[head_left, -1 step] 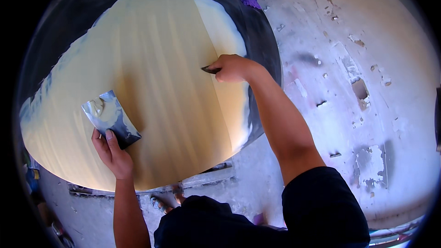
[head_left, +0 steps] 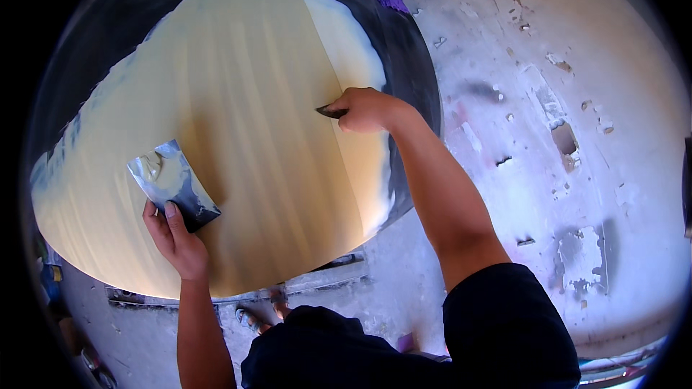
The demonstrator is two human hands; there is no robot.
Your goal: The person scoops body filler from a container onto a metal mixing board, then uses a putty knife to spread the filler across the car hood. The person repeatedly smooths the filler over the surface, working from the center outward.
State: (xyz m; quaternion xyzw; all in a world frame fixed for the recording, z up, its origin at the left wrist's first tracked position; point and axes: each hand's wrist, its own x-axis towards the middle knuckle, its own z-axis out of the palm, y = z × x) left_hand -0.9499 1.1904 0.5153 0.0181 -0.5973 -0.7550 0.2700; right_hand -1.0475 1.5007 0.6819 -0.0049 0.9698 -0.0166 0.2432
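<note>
My left hand point(head_left: 177, 245) grips the near end of a flat rectangular putty board point(head_left: 192, 198), thumb on top. A pale lump of putty point(head_left: 153, 166) lies near the board's far left corner, with smears beside it. My right hand point(head_left: 369, 109) is closed on a small dark spreader point(head_left: 330, 112), seen nearly edge-on; its handle end is hidden by the fingers. Both hands are over a large curved vehicle panel point(head_left: 252, 151) coated in yellowish filler with streaks. The spreader is close to the line between the darker coat and the paler strip point(head_left: 364, 173); contact I cannot tell.
Dark bodywork point(head_left: 414, 65) borders the coated area at the far and right sides. A purple scrap point(head_left: 393, 1) sits at its far right edge. The grey floor point(head_left: 476, 194) on the right has peeled patches and bits of debris. My feet point(head_left: 252, 319) stand near the panel's front edge.
</note>
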